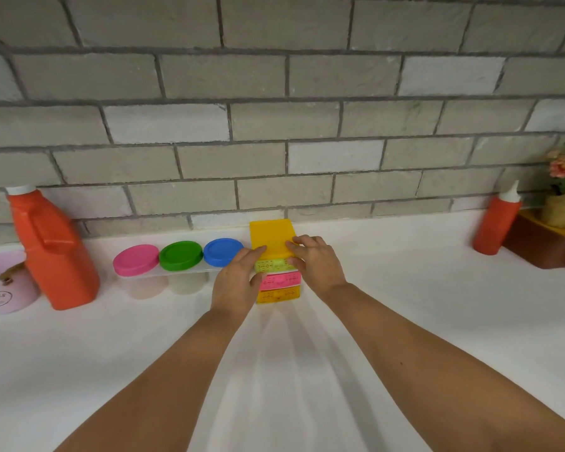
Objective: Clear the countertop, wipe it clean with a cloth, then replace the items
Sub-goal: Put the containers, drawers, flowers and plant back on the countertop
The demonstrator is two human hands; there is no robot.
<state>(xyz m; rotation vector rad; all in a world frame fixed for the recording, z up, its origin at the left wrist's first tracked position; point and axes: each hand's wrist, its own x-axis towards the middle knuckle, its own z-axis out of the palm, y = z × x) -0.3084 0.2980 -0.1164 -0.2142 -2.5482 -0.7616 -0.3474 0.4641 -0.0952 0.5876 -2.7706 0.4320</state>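
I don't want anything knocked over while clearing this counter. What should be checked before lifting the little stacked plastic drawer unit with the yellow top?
1. Grip: ok; left hand and right hand both hold the small yellow-topped plastic drawer unit.
2. Drawers pushed in: cannot tell; fingers cover part of the fronts.
3. Left clearance: not ok; the round blue-lidded jar sits right beside the left hand.
4. Right clearance: ok; open white countertop lies between the unit and the orange squeeze bottle.
5. Is a wiping cloth ready: cannot tell; none in view.
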